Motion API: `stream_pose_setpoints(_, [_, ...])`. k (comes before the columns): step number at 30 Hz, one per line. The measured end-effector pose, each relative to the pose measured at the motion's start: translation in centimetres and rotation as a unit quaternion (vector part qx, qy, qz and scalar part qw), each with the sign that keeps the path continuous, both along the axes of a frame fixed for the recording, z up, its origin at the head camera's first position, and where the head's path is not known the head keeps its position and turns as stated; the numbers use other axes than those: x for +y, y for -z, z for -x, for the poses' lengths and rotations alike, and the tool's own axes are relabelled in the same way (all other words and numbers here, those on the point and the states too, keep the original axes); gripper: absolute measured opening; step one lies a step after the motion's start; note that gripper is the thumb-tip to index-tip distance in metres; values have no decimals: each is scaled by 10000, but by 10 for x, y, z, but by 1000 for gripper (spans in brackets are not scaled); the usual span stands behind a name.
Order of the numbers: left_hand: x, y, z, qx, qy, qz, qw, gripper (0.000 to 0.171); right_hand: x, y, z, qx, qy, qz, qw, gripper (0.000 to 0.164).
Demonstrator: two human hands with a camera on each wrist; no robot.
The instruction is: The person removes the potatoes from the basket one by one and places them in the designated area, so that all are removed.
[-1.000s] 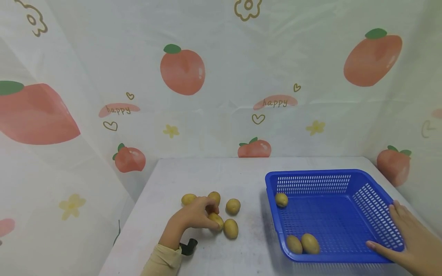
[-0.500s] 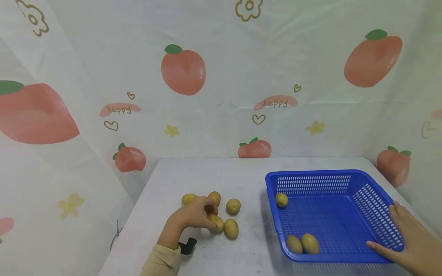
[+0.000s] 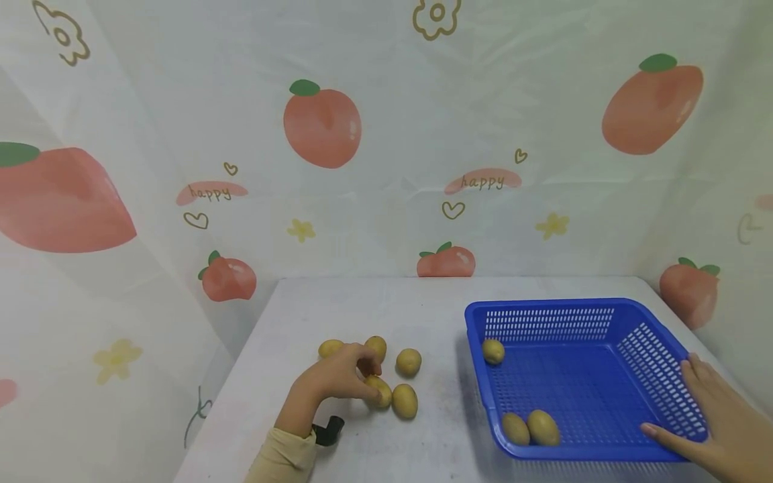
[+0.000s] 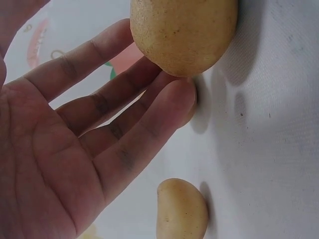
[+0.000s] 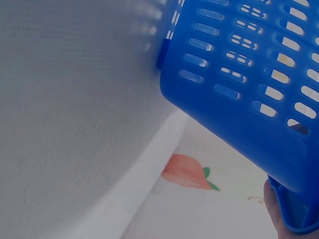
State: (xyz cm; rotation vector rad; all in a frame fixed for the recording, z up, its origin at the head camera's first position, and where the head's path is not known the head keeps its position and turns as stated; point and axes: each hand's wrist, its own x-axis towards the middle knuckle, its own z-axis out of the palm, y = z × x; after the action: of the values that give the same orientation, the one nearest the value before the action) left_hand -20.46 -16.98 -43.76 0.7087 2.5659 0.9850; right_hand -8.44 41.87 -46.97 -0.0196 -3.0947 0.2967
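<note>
My left hand (image 3: 341, 372) is bent over a yellow-brown potato (image 3: 379, 392) on the white table, thumb at its near side and fingertips at its far side. In the left wrist view this potato (image 4: 184, 35) fills the top, with fingers (image 4: 112, 42) against it. Other potatoes lie close around: one to the right (image 3: 405, 401), one behind that (image 3: 408, 362), and two farther back, partly behind the hand. My right hand (image 3: 718, 416) grips the rim of a blue plastic basket (image 3: 568, 451) at its near right corner. Inside the basket are three potatoes, one at the back left (image 3: 492, 351).
A white table (image 3: 435, 308) carries everything. Behind it and at the sides hang white curtains (image 3: 386, 134) printed with red fruit. A black device (image 3: 329, 431) sits at my left wrist. A thin dark cord (image 3: 198, 416) hangs by the table's left edge.
Both hands stay in almost the same place, the left at the potato and the right on the basket rim. The view shifts very slightly, and more of the cord at the left shows.
</note>
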Motion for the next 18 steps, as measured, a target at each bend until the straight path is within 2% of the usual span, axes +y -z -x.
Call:
stream_pose_setpoints(9, [2, -4, 0, -72, 39, -140, 9999, 31, 0, -1, -1, -12, -6, 27, 10000, 136])
stream_pose_setpoints(18, [3, -6, 1, 120, 157, -379, 9991, 31, 1, -1, 1, 32, -52, 15, 10000, 136])
